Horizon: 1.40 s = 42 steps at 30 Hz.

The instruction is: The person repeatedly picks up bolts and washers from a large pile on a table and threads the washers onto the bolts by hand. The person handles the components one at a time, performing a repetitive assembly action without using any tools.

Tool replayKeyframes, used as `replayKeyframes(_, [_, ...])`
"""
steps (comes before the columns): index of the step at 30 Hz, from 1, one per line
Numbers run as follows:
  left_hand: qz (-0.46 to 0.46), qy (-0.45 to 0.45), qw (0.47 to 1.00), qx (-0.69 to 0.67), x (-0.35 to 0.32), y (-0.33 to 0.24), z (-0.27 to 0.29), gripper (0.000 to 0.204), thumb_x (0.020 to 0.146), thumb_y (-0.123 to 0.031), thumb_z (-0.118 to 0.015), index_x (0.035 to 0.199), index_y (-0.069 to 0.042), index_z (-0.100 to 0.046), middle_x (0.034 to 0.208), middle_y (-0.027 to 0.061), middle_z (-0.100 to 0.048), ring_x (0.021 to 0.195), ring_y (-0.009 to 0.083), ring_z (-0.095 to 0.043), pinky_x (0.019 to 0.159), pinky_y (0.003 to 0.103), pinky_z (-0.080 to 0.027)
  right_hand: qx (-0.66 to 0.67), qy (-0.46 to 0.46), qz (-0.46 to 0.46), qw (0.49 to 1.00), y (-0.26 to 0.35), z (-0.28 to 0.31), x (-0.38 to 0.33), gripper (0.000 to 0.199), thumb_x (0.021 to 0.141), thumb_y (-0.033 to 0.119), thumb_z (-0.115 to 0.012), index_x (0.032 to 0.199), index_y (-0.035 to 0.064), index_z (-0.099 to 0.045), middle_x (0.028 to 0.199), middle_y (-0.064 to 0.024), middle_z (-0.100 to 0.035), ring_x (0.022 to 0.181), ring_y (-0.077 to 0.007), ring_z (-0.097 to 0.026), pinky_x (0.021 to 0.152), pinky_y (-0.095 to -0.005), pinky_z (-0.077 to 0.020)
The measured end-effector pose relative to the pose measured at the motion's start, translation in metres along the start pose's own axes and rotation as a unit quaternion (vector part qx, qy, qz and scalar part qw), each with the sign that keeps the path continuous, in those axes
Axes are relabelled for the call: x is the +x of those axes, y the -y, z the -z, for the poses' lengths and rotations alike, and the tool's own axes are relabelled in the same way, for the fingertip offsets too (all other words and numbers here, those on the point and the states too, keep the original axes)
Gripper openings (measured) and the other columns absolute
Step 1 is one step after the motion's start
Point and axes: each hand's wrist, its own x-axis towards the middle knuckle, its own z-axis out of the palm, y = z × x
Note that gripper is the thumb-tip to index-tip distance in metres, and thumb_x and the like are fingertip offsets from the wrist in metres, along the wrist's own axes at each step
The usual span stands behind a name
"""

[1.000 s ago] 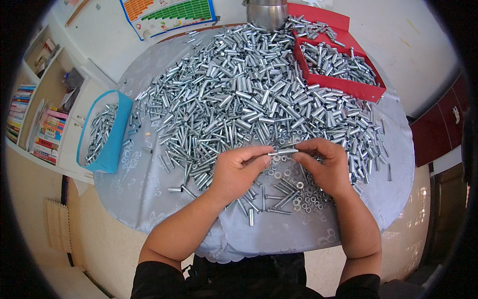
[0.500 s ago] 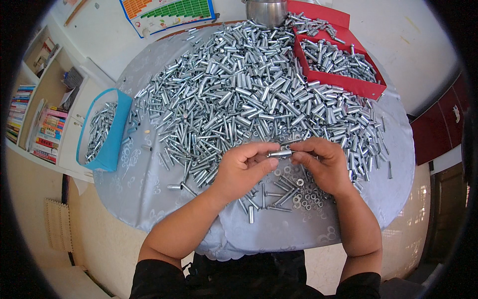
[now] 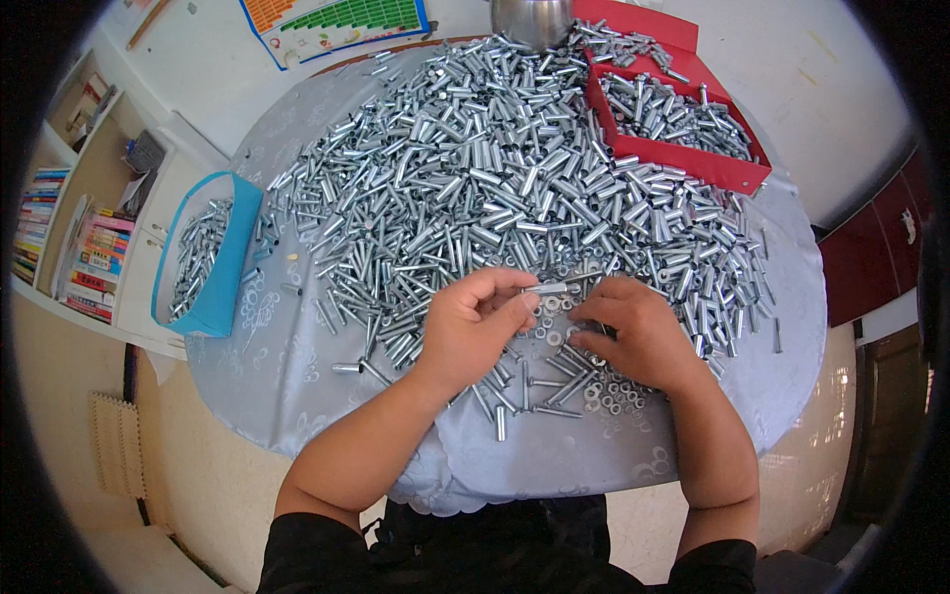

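Between the thumb and fingertips of my left hand [image 3: 475,322] a shiny silver metal sleeve [image 3: 548,289] lies sideways, its free end pointing right. My right hand [image 3: 638,332] hovers apart from it, fingers curled with a gap between thumb and forefinger; nothing shows in that gap. Loose washers [image 3: 552,339] lie on the cloth between the two hands, and more washers and nuts [image 3: 618,398] sit below my right hand. Several long thin bolts [image 3: 569,388] are spread in front of me, beside an upright-looking sleeve [image 3: 500,424]. Past my hands rises a big heap of metal sleeves and bolts [image 3: 465,178].
A round table with a grey patterned cloth [image 3: 267,396] carries everything. At the left edge stands a blue box [image 3: 237,257] of metal parts; at the back right, an open red box [image 3: 683,170] of bolts. Behind the heap is a steel pot [image 3: 531,22]. A bookshelf [image 3: 74,198] stands left.
My right hand has let go of the sleeve and drawn away slightly right and down. My left hand has shifted a little left, keeping the sleeve.
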Motion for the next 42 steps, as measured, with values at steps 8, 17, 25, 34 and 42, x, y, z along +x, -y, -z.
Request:
replayKeyframes(8, [0.005, 0.009, 1.000, -0.001, -0.002, -0.001, -0.002, 0.019, 0.090, -0.001, -0.066, 0.109, 0.002, -0.065, 0.087, 0.0067, -0.068, 0.075, 0.0106, -0.066, 0.068, 0.023, -0.055, -0.013, 0.012, 0.011, 1.000, -0.003, -0.002, 0.000, 0.015, 0.074, 0.012, -0.074, 0.088, 0.0057, -0.070, 0.084, -0.0098, -0.063, 0.082, -0.0301, -0.062, 0.074, -0.0402, -0.0498])
replayKeyframes(17, [0.017, 0.012, 1.000, -0.012, -0.001, -0.002, 0.000, 0.019, 0.090, -0.001, -0.065, 0.109, 0.003, -0.065, 0.089, 0.0084, -0.069, 0.075, 0.0120, -0.067, 0.067, 0.024, -0.056, 0.174, -0.066, -0.153, 0.971, 0.000, -0.003, -0.001, 0.010, 0.083, 0.007, -0.069, 0.090, 0.0011, -0.066, 0.081, -0.0087, -0.067, 0.072, -0.0192, -0.066, 0.067, -0.0311, -0.0512])
replayKeyframes(25, [0.029, 0.017, 0.999, -0.009, -0.004, -0.002, -0.001, 0.020, 0.090, 0.000, -0.065, 0.110, 0.003, -0.065, 0.092, 0.0110, -0.070, 0.076, 0.0142, -0.068, 0.068, 0.025, -0.057, 0.353, -0.112, -0.223, 0.902, 0.006, -0.007, 0.002, 0.007, 0.087, 0.001, -0.066, 0.092, -0.0025, -0.062, 0.084, -0.0065, -0.068, 0.077, -0.0121, -0.066, 0.070, -0.0254, -0.0520])
replayKeyframes(34, [0.021, 0.011, 1.000, -0.003, -0.003, -0.004, -0.004, 0.019, 0.091, -0.002, -0.065, 0.109, 0.003, -0.065, 0.092, 0.0117, -0.071, 0.076, 0.0148, -0.069, 0.067, 0.025, -0.058, 0.403, -0.097, -0.190, 0.890, 0.003, -0.007, -0.001, 0.009, 0.086, -0.001, -0.068, 0.093, -0.0015, -0.063, 0.095, -0.0089, -0.069, 0.082, -0.0128, -0.066, 0.074, -0.0260, -0.0530])
replayKeyframes(42, [0.023, 0.040, 0.999, -0.004, -0.004, -0.002, -0.002, 0.017, 0.091, -0.002, -0.065, 0.107, 0.003, -0.064, 0.093, 0.0117, -0.070, 0.076, 0.0150, -0.069, 0.068, 0.026, -0.058, 0.361, -0.095, -0.207, 0.904, 0.004, -0.006, 0.000, 0.018, 0.082, 0.001, -0.074, 0.099, -0.0017, -0.068, 0.095, -0.0074, -0.070, 0.086, -0.0129, -0.067, 0.076, -0.0264, -0.0536])
